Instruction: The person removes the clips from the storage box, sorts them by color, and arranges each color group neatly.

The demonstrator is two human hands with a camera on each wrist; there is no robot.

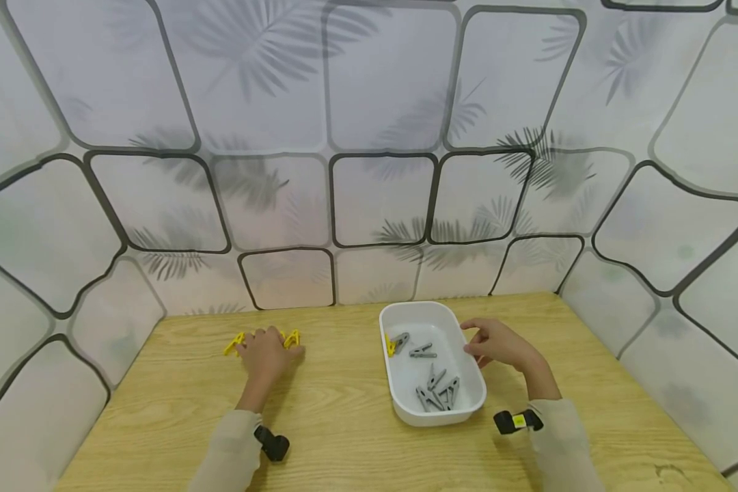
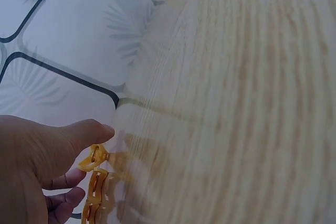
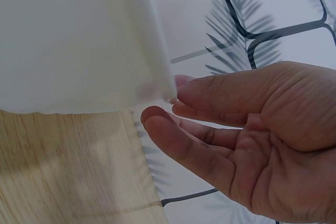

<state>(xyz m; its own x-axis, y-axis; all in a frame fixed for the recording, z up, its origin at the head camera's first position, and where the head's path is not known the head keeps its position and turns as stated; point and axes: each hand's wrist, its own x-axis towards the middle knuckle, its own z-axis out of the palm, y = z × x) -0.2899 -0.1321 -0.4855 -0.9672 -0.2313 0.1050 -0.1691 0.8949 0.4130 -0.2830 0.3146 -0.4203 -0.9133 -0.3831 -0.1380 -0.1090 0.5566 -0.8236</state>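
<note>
My left hand reaches over a row of yellow clothespins on the table's left side. Its thumb is spread to the right, and the fingers hide the middle of the row. In the left wrist view one yellow clothespin lies between thumb and fingertips, with others below it. A white plastic tray holds several grey clothespins and a yellow clothespin near its left wall. At the tray's right side is my right hand, its thumb touching the edge and fingers loosely bent.
The light wooden table runs back to a patterned sheet, which also rises on both sides. Bare wood lies between the left hand and the tray. A black wrist camera sits on the left sleeve, another camera on the right.
</note>
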